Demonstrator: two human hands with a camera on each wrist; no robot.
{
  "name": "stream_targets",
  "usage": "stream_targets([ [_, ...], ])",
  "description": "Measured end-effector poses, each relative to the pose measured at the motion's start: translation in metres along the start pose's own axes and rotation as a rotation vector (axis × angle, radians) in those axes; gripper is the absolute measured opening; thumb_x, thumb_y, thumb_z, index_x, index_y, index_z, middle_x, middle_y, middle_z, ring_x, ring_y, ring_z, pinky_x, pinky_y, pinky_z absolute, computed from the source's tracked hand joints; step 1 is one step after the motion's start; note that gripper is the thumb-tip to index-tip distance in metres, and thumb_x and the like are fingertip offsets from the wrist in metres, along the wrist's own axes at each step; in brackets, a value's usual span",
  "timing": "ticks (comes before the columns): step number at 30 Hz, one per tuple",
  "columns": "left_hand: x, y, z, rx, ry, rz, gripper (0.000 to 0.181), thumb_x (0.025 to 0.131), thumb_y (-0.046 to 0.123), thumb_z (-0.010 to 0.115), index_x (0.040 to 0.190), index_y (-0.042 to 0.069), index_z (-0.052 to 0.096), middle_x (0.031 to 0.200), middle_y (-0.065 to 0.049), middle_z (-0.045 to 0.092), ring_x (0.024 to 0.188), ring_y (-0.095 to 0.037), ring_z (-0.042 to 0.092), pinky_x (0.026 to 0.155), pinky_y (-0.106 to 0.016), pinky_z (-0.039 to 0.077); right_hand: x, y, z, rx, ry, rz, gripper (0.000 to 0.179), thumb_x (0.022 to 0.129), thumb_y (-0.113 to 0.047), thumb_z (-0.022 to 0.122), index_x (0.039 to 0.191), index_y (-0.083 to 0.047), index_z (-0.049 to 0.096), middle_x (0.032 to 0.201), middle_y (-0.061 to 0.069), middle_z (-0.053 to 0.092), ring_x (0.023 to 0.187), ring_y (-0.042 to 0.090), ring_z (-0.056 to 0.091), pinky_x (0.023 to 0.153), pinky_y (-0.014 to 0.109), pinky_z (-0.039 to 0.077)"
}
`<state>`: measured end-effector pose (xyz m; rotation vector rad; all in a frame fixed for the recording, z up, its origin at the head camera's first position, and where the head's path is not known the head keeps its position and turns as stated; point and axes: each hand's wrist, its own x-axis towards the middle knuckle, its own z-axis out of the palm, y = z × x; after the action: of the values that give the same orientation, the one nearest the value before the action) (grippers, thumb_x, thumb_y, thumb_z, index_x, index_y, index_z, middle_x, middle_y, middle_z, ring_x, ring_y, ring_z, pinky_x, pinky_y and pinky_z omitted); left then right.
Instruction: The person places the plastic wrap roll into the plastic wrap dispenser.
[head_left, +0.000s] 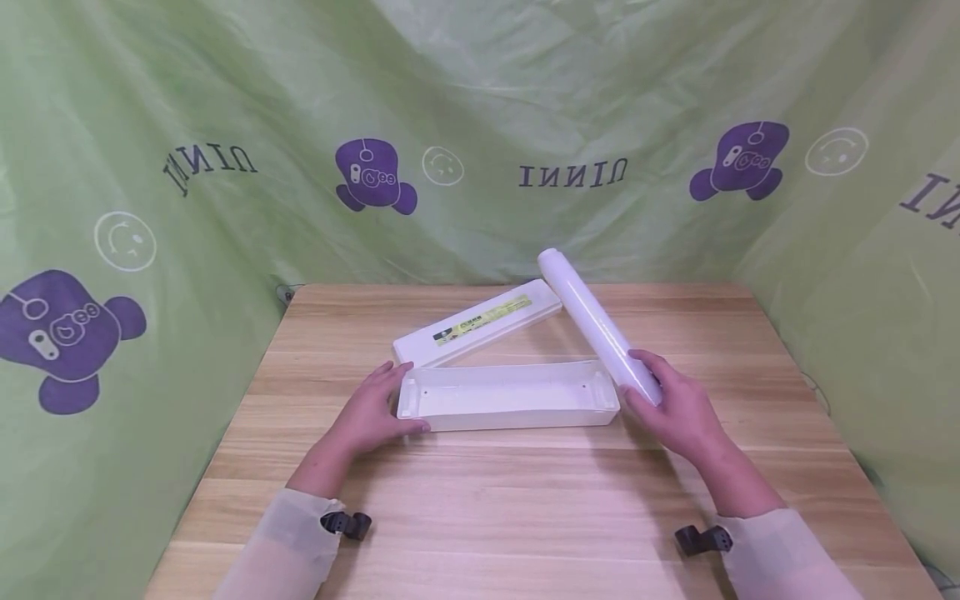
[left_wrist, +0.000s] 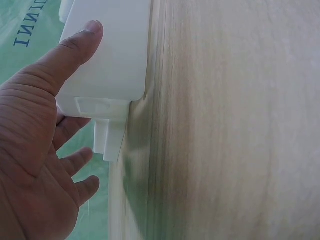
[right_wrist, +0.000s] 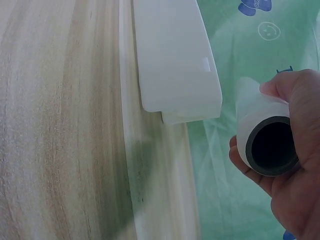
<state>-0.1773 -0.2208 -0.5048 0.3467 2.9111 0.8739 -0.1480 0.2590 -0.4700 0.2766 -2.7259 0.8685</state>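
A white open-topped plastic box (head_left: pixel 510 420) lies lengthwise on the table. My left hand (head_left: pixel 369 412) pinches its left end, thumb on the front wall and fingers by the back; in the left wrist view the thumb lies flat along the box (left_wrist: pixel 112 55). A roll of cling film (head_left: pixel 588 308) slants up and away beyond the box's right end. Its near end is gripped by my right hand (head_left: pixel 678 417). From the right wrist view, the hollow dark core of the roll (right_wrist: pixel 249 114) shows between thumb and fingers. Behind the box lies a long white lid (head_left: pixel 420 346) with a green-yellow label.
The wooden table (head_left: pixel 487 517) extends in front of the box and to both sides. A green printed curtain (head_left: pixel 480 83) hangs around the table's back and sides. Small black wrist cameras (head_left: pixel 347 524) sit at both sleeves.
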Motion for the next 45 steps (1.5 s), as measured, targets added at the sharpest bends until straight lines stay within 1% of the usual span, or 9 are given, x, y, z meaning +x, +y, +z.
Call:
stream_targets([
  [4, 0.0, 0.0001, -0.0001, -0.009, 0.0, -0.009, 0.116, 0.067, 0.06, 0.093, 0.161, 0.017, 0.039, 0.164, -0.012, 0.039, 0.156, -0.037, 0.023, 0.122, -0.063, 0.025, 0.0002, -0.0008, -0.0003, 0.01, 0.002, -0.03, 0.054, 0.095, -0.026, 0.074, 0.144, -0.014, 0.056, 0.118, 0.027, 0.069, 0.087, 0.038, 0.066, 0.067, 0.053, 0.057],
  [9, 0.0003, 0.0002, 0.0001, -0.03, 0.005, -0.013, 0.116, 0.066, 0.059, 0.093, 0.161, 0.018, 0.04, 0.164, -0.013, 0.039, 0.156, -0.037, 0.024, 0.122, -0.063, 0.025, -0.0001, -0.0026, -0.0015, 0.017, -0.018, -0.069, 0.054, 0.094, -0.025, 0.075, 0.143, -0.014, 0.056, 0.118, 0.024, 0.069, 0.086, 0.036, 0.066, 0.066, 0.049, 0.057],
  [15, -0.0002, 0.0005, 0.0001, -0.045, 0.007, -0.025, 0.116, 0.065, 0.058, 0.094, 0.16, 0.02, 0.041, 0.165, -0.014, 0.037, 0.155, -0.037, 0.024, 0.121, -0.064, 0.025, 0.0001, -0.0037, -0.0011, 0.029, -0.055, -0.12, 0.054, 0.094, -0.025, 0.077, 0.142, -0.015, 0.057, 0.114, 0.022, 0.071, 0.083, 0.031, 0.065, 0.064, 0.043, 0.056],
  [21, 0.0005, -0.0003, 0.0004, -0.049, 0.006, -0.028, 0.116, 0.065, 0.059, 0.094, 0.161, 0.02, 0.04, 0.165, -0.014, 0.036, 0.155, -0.038, 0.025, 0.121, -0.064, 0.026, 0.0006, -0.0037, 0.0012, 0.041, -0.052, -0.178, 0.054, 0.091, -0.021, 0.079, 0.141, -0.014, 0.059, 0.11, 0.021, 0.072, 0.081, 0.028, 0.065, 0.064, 0.042, 0.055],
  [33, 0.0007, -0.0017, 0.0007, -0.054, 0.004, -0.032, 0.116, 0.065, 0.057, 0.095, 0.161, 0.021, 0.041, 0.165, -0.016, 0.035, 0.155, -0.039, 0.025, 0.121, -0.064, 0.025, 0.0032, -0.0048, 0.0015, 0.046, -0.069, -0.199, 0.055, 0.09, -0.02, 0.08, 0.141, -0.015, 0.059, 0.116, 0.022, 0.072, 0.085, 0.031, 0.068, 0.066, 0.046, 0.059],
  [37, 0.0002, -0.0016, 0.0005, -0.056, 0.003, -0.038, 0.116, 0.065, 0.057, 0.095, 0.16, 0.022, 0.041, 0.166, -0.016, 0.034, 0.155, -0.039, 0.025, 0.121, -0.065, 0.026, 0.0045, -0.0033, 0.0017, 0.047, -0.059, -0.229, 0.055, 0.09, -0.018, 0.08, 0.14, -0.015, 0.059, 0.115, 0.021, 0.072, 0.084, 0.029, 0.068, 0.065, 0.044, 0.058],
  [41, 0.0003, -0.0023, 0.0009, -0.055, 0.014, -0.016, 0.115, 0.064, 0.055, 0.096, 0.16, 0.02, 0.042, 0.165, -0.018, 0.035, 0.154, -0.04, 0.027, 0.121, -0.065, 0.026, 0.0056, -0.0043, 0.0001, 0.064, -0.038, -0.281, 0.056, 0.087, -0.014, 0.082, 0.139, -0.013, 0.061, 0.112, 0.019, 0.074, 0.08, 0.024, 0.067, 0.062, 0.039, 0.057],
  [45, 0.0005, -0.0039, 0.0016, -0.061, 0.024, 0.001, 0.115, 0.064, 0.054, 0.096, 0.159, 0.019, 0.043, 0.164, -0.019, 0.036, 0.154, -0.04, 0.027, 0.121, -0.064, 0.026, 0.0065, -0.0051, -0.0016, 0.078, -0.043, -0.304, 0.056, 0.086, -0.013, 0.082, 0.138, -0.013, 0.061, 0.11, 0.018, 0.075, 0.079, 0.022, 0.067, 0.061, 0.036, 0.056],
])
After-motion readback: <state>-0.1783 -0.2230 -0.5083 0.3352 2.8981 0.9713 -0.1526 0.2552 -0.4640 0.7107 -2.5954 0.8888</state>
